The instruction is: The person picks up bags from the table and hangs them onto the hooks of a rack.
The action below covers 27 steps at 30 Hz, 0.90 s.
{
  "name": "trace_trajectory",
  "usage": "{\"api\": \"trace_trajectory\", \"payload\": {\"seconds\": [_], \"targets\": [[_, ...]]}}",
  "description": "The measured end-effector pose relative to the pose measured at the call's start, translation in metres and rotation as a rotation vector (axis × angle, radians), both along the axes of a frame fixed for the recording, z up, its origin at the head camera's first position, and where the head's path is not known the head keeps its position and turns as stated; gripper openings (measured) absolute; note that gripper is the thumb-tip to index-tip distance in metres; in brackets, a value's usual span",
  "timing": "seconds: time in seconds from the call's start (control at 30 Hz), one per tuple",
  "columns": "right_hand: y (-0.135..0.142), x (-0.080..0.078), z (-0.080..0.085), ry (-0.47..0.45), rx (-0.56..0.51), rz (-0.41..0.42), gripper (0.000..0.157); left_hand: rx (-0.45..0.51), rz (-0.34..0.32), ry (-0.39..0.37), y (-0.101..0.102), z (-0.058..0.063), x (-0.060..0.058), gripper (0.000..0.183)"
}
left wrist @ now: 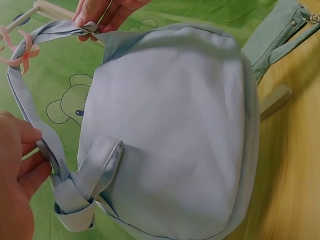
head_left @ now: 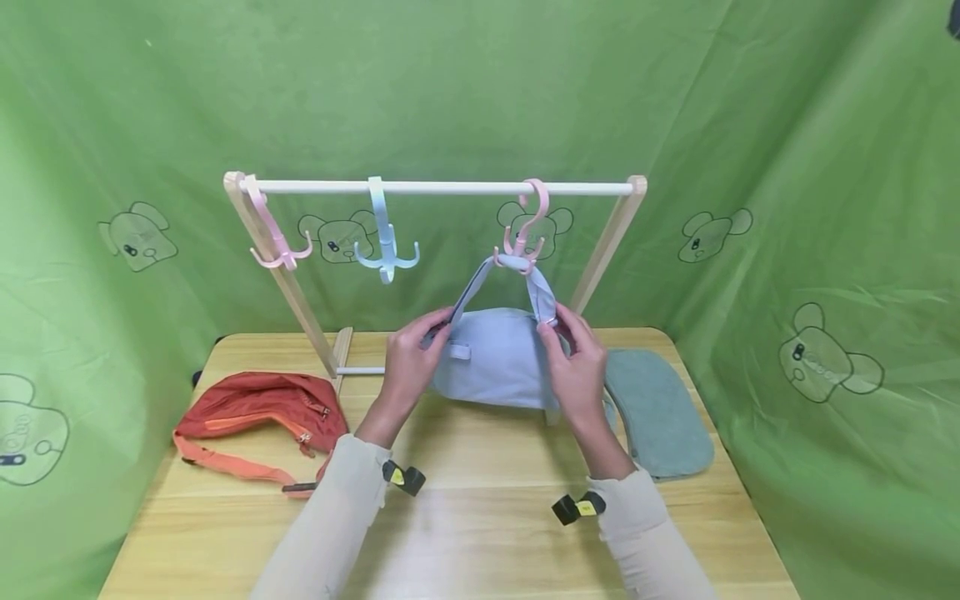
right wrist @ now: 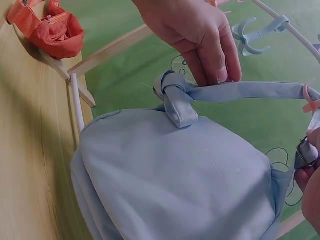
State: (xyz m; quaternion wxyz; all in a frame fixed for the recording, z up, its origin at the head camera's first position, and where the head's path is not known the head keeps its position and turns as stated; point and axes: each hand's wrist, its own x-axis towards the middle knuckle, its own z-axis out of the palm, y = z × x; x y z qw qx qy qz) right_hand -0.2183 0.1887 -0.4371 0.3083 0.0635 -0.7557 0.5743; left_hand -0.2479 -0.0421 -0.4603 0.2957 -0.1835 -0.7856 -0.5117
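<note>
A light blue bag hangs by its strap from the right-hand pink hook. The strap loops over the hook's lower prongs. My left hand pinches the strap's left side, just above a knotted end seen in the right wrist view. My right hand pinches the other side of the strap at a metal buckle. In the left wrist view the bag's flat front faces the camera, above the wooden table.
A white rail on a wooden frame also carries a blue hook and another pink hook at left. A red-orange waist bag lies on the table's left. A grey-green bag lies on the right. Green cloth surrounds the table.
</note>
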Motion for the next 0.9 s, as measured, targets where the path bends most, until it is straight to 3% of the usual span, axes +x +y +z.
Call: {"api": "trace_trajectory", "payload": {"seconds": [0.33, 0.9], "targets": [[0.000, 0.005, 0.004, -0.072, -0.048, -0.005, 0.044, 0.015, 0.004, -0.011, 0.001, -0.006, 0.004, 0.028], [0.009, 0.008, -0.004, -0.040, -0.050, 0.033, 0.042, -0.051, -0.048, -0.016, 0.000, -0.020, 0.011, 0.024]]}}
